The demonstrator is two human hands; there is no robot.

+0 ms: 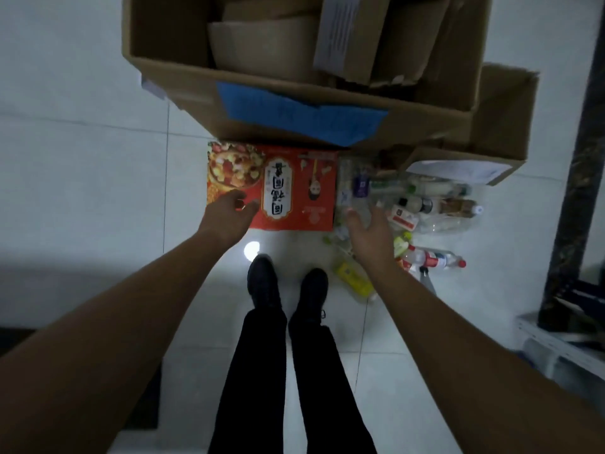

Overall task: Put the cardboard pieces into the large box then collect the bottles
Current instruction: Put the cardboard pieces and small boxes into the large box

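As I stand on the pale tiles, my left hand (229, 215) hovers, fingers apart, over the red printed carton (294, 188) at centre. Above it sits the large box (294, 103) holding cardboard pieces (262, 44). My right hand (370, 234), fingers spread, hovers over the bottles (435, 208) at right.

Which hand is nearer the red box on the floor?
Left. The left hand reaches over the near left corner of the red box, fingers open. The right hand hovers just off its right edge, over the bottles.
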